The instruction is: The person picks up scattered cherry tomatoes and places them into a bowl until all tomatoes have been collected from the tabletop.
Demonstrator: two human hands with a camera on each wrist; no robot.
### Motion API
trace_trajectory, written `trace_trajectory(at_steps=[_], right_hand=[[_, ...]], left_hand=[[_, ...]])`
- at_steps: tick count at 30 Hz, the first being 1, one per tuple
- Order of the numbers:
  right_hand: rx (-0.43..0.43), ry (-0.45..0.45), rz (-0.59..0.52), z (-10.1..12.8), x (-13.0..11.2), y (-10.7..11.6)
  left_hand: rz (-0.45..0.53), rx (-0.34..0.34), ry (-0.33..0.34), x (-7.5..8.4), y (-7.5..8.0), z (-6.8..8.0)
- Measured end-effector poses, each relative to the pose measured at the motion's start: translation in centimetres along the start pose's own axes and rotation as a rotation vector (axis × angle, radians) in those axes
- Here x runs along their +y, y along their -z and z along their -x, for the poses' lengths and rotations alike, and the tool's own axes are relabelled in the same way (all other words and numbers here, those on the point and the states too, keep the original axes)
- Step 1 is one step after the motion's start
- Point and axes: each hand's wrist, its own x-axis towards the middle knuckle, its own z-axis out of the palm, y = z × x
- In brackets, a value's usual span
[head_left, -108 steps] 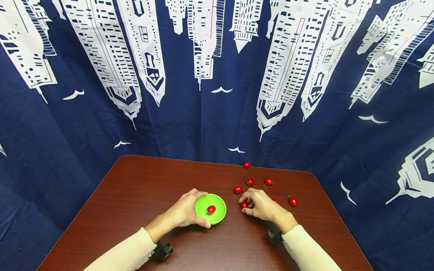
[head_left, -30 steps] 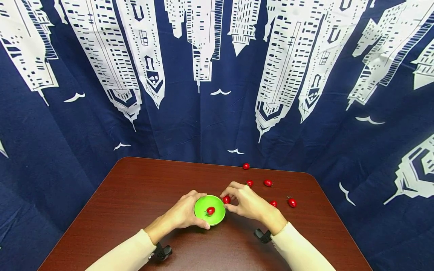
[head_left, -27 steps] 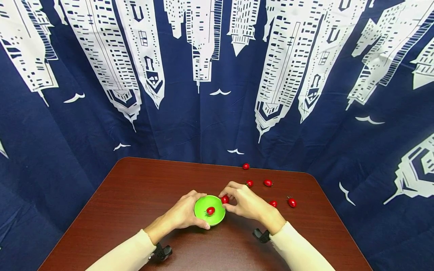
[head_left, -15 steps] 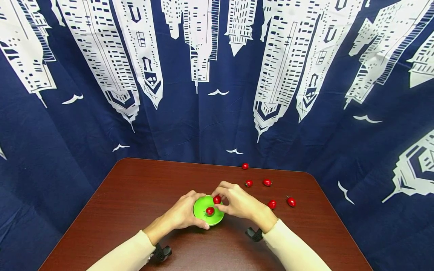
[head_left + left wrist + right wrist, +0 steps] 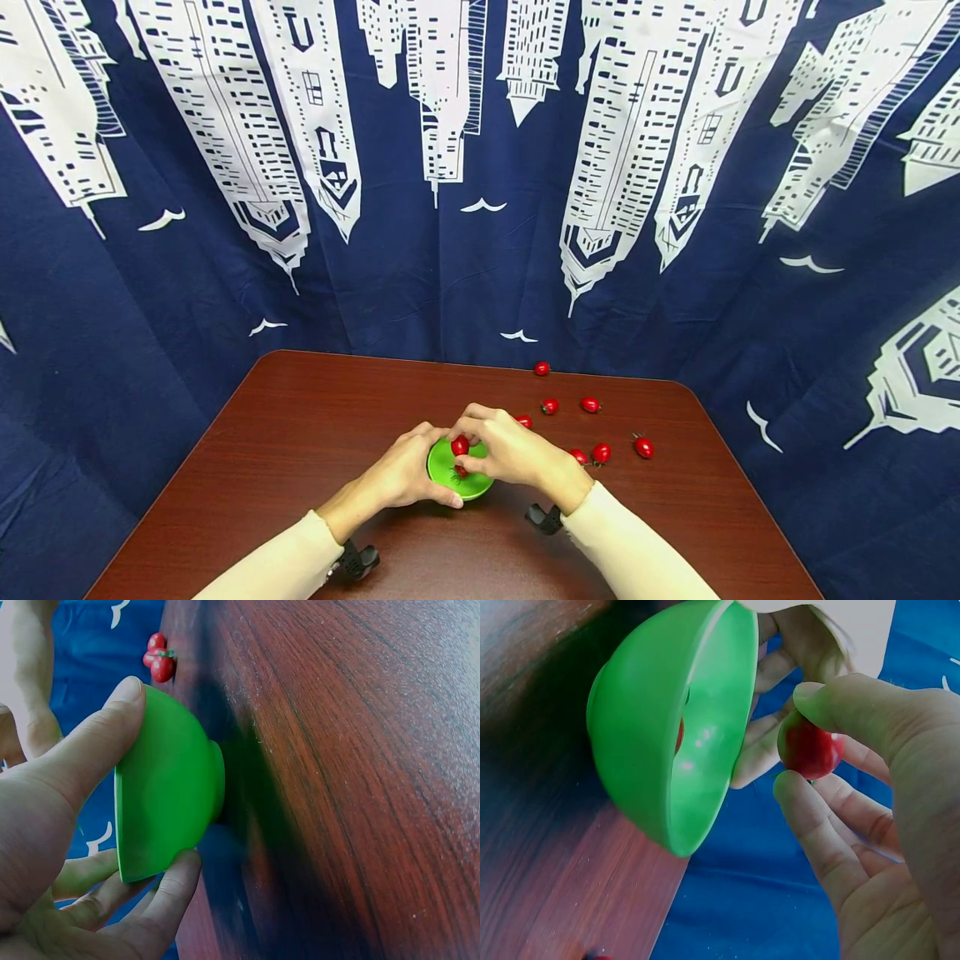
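Observation:
A small green bowl (image 5: 467, 487) (image 5: 169, 795) (image 5: 675, 727) stands on the brown table (image 5: 300, 433). My left hand (image 5: 408, 471) (image 5: 67, 847) grips the bowl's left side, thumb on the near rim and fingers round the far rim. Over the bowl my right hand (image 5: 501, 446) (image 5: 855, 787) pinches a red cherry tomato (image 5: 459, 446) (image 5: 810, 746) between thumb and forefinger. Another tomato (image 5: 460, 471) lies inside the bowl, partly hidden by my right hand.
Several loose cherry tomatoes (image 5: 600, 452) lie scattered on the table's right half, one (image 5: 542, 367) near the far edge. A blue curtain (image 5: 480, 167) with white skyscraper prints hangs behind and around the table.
My right hand took a tomato off the table and carried it left to above the bowl. The left hand kept its grip on the bowl.

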Motion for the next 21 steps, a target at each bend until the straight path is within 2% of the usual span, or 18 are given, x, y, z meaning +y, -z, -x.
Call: trace_trajectory(at_steps=[11, 21], right_hand=[[-0.01, 0.001, 0.025, -0.41, -0.16, -0.56], [-0.011, 0.027, 0.0, -0.42, -0.14, -0.8]], left_hand=[[0.003, 0.003, -0.003, -0.14, -0.11, -0.14], [0.002, -0.002, 0.01, -0.06, -0.1, -0.05]])
